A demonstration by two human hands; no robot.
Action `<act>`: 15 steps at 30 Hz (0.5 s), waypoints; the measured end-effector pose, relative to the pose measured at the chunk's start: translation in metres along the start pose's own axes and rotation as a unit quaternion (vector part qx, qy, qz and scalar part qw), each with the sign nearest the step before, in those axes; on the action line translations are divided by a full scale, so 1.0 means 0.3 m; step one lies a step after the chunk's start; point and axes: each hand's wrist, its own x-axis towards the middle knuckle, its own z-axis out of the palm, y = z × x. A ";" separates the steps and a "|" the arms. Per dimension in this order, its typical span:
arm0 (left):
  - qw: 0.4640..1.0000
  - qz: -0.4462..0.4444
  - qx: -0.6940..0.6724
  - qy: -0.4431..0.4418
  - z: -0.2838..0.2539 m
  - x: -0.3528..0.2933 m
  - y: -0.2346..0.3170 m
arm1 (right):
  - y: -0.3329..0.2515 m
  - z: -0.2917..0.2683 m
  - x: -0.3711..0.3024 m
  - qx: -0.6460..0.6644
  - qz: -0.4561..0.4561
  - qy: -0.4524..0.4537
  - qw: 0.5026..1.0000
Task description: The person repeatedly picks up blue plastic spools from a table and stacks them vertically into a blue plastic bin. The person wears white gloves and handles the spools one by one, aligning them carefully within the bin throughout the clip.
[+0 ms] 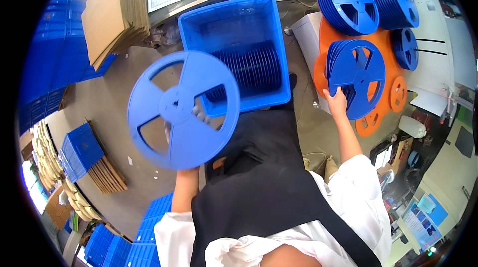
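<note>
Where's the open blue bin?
Head view, top centre: the bin sits left of the blue reels at the right hand, its lower-left corner behind the reel in the left hand.

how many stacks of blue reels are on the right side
4: a large stack at the top, a neighbouring stack right of it, a small stack below that, and a near stack touched by the right hand. More may be hidden.

Through my head view, my bare left hand (168,130) is raised in front of me, mostly hidden, its greyish fingertips (200,114) showing and its grip closed. The left forearm (185,192) rises nearly upright from a loose white sleeve (175,232). My bare right hand (337,102) reaches out farther, gripping between thumb and fingers, its forearm (348,137) slanting slightly leftward.
</note>
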 end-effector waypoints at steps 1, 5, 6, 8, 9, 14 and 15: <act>1.000 0.017 0.014 0.023 -0.019 -0.018 0.013 | 0.033 0.039 0.012 -0.025 0.003 -0.022 0.999; 0.998 0.024 0.033 0.053 -0.070 -0.079 0.038 | 0.126 0.181 0.044 -0.063 -0.010 -0.146 0.987; 0.998 0.017 0.039 0.054 -0.082 -0.087 0.043 | 0.143 0.211 0.053 -0.064 -0.013 -0.169 0.983; 0.997 0.018 0.038 0.072 -0.098 -0.091 0.045 | 0.197 0.272 0.062 -0.086 0.012 -0.194 0.977; 0.995 0.031 0.030 0.085 -0.071 -0.091 0.023 | 0.187 0.278 0.067 -0.100 0.019 -0.184 0.978; 0.988 0.066 0.005 0.138 -0.094 -0.096 -0.005 | 0.141 0.304 0.009 -0.115 0.017 -0.070 0.991; 0.985 0.079 0.006 0.156 -0.091 -0.084 -0.017 | 0.110 0.285 -0.021 -0.103 -0.007 -0.011 0.995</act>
